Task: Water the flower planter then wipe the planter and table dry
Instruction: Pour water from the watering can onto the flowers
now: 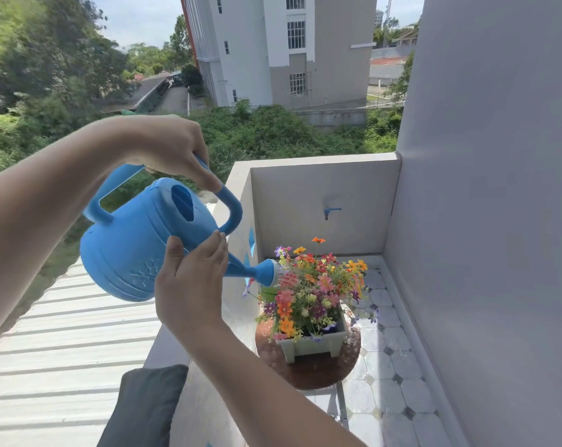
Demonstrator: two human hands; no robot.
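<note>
My left hand (173,150) grips the top handle of a blue watering can (134,246), which is tilted with its spout down to the right. My right hand (192,275) rests with straight fingers against the base of the spout. Thin streams of water run from the rose (268,271) onto the colourful flowers (318,285). The flowers stand in a pale green rectangular planter (315,345) on a small round brown table (308,371), whose top looks wet. A dark grey cloth (147,404) lies on the parapet ledge below my right forearm.
The table stands in a narrow balcony corner between grey walls (483,221), with a low parapet (237,195) on the left. A blue tap (329,211) sticks out of the back wall above the flowers. The octagon floor tiles (389,366) are wet. A corrugated roof (57,350) lies beyond the parapet.
</note>
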